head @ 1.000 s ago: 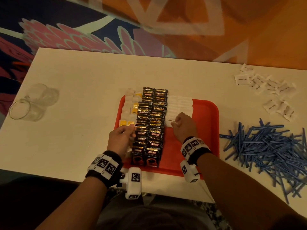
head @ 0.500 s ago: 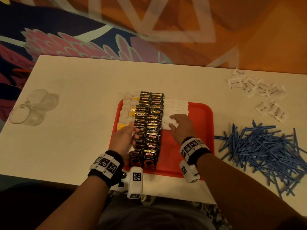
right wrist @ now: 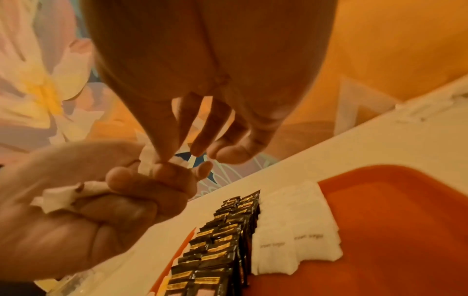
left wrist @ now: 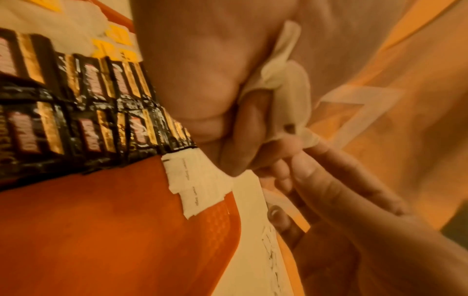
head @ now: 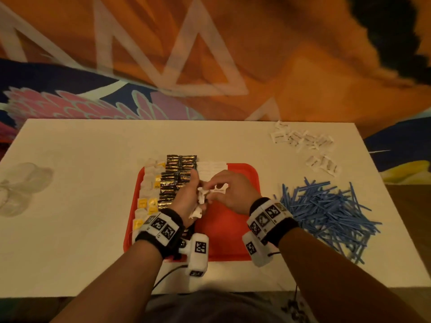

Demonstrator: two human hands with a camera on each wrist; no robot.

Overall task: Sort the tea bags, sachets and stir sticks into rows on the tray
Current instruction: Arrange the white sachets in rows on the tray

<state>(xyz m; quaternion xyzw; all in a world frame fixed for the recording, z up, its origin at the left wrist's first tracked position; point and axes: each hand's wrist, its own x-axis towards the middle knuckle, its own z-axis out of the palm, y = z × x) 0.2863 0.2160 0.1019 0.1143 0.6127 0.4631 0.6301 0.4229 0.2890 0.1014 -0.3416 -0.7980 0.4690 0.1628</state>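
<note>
Both hands have lifted off the white sachet row [head: 211, 167]: the left hand [head: 186, 201] now fists a bunch of white sachets [head: 200, 202], the right hand [head: 229, 192] pinching one from it [head: 218, 190] above the tray [head: 242, 229]. Laying continues; stir sticks [head: 326, 210] wait on the desk [head: 93, 183].

Tray [head: 240, 180]: red plastic, smooth, slight sheen. Dark sachets [head: 180, 173]: glossy foil, black and gold. White sachets [head: 211, 165]: matt paper, serrated ends. Tea bags [head: 149, 183]: thin matt paper, yellow tags. Sticks [head: 326, 206]: blue plastic. Table [head: 93, 159]: matt white. Cups [head: 21, 185]: clear plastic.
</note>
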